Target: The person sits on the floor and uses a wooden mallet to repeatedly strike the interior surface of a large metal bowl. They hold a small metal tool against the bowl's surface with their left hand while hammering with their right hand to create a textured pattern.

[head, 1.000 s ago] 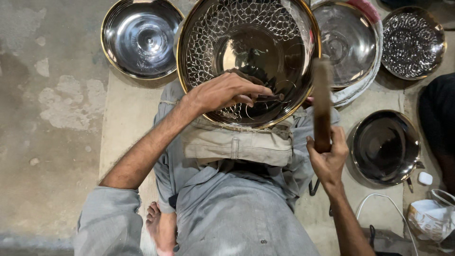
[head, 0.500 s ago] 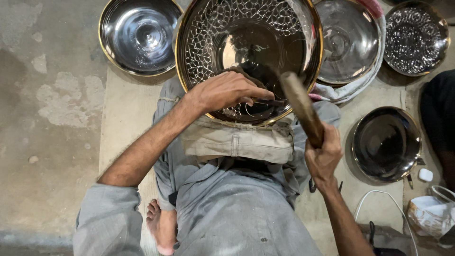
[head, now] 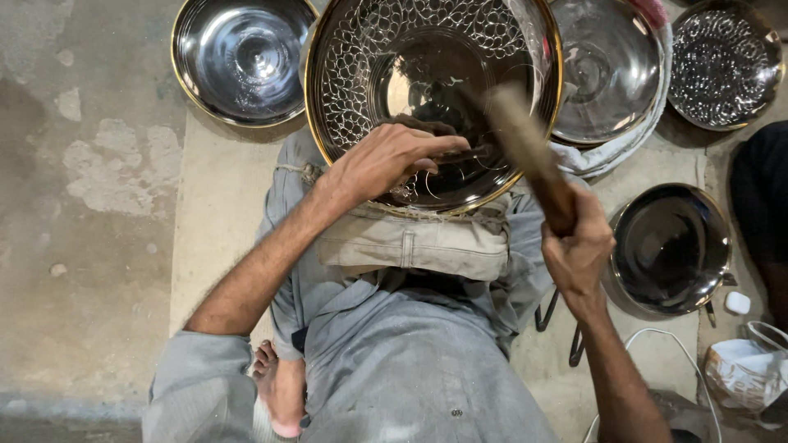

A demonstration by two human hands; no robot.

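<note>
Brass-rimmed bowl (head: 361, 82) under both hands, mallet (head: 525, 152) above.

Grey rolled-sleeve shirt, grey trousers, bare feet

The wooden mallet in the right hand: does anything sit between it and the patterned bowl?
Nothing visible does. The mallet hangs over the patterned bowl, beside the thin tool that the left hand holds on it.

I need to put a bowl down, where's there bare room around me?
Bare concrete floor lies left of the mat, below the plain steel bowl. It is crowded ahead and right: the patterned bowl, more bowls, a dark pan.
</note>
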